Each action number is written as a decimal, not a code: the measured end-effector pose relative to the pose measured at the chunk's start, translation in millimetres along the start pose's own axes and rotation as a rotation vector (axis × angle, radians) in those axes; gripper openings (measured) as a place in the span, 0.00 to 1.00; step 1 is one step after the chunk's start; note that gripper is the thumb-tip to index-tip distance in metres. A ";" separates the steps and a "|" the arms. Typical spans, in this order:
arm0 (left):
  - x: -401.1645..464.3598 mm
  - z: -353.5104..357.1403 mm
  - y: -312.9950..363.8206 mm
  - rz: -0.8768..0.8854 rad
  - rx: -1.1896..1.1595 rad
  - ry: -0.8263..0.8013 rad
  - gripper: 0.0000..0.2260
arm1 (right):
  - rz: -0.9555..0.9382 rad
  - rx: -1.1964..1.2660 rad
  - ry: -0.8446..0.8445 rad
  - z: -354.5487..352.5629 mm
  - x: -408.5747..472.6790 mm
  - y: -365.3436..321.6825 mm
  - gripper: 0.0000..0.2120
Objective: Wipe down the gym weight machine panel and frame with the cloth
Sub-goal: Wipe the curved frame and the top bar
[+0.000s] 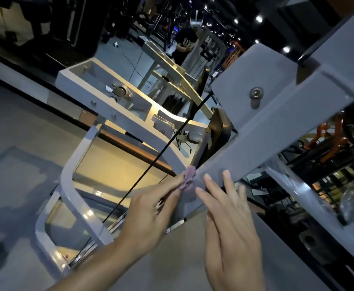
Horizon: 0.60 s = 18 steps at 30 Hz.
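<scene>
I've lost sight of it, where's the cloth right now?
Head view, lower centre: the purple cloth is bunched against the grey frame bar, pinched by the left hand.

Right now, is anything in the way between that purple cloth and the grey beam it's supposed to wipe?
Nothing visible. The left hand pinches the purple cloth right against the grey frame beam, and the right hand lays straight fingers on the beam beside it. The black cable runs to the left, apart from the cloth.
</scene>
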<state>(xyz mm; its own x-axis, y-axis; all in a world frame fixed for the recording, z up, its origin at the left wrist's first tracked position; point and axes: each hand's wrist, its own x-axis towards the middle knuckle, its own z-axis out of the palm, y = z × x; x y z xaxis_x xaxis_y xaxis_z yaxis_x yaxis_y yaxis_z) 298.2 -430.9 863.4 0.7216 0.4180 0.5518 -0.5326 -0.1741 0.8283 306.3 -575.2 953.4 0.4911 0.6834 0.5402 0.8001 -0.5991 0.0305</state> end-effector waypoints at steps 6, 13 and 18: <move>10.9 -6.8 -20.6 -0.106 -0.131 -0.101 0.17 | 0.012 -0.134 0.047 19.2 1.4 8.5 0.24; 112.7 26.7 5.5 -0.060 -0.296 -0.203 0.14 | 0.006 -0.397 0.061 31.1 9.7 16.7 0.09; 126.5 30.0 -0.4 -0.068 -0.325 -0.276 0.12 | 0.109 -0.398 0.073 29.1 12.3 0.4 0.10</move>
<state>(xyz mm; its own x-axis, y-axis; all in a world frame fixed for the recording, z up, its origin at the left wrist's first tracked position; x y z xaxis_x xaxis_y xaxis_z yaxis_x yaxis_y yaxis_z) 403.0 -404.7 935.9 0.8275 0.1572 0.5390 -0.5597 0.1544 0.8142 322.6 -555.0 935.6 0.5283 0.5841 0.6161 0.5420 -0.7906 0.2848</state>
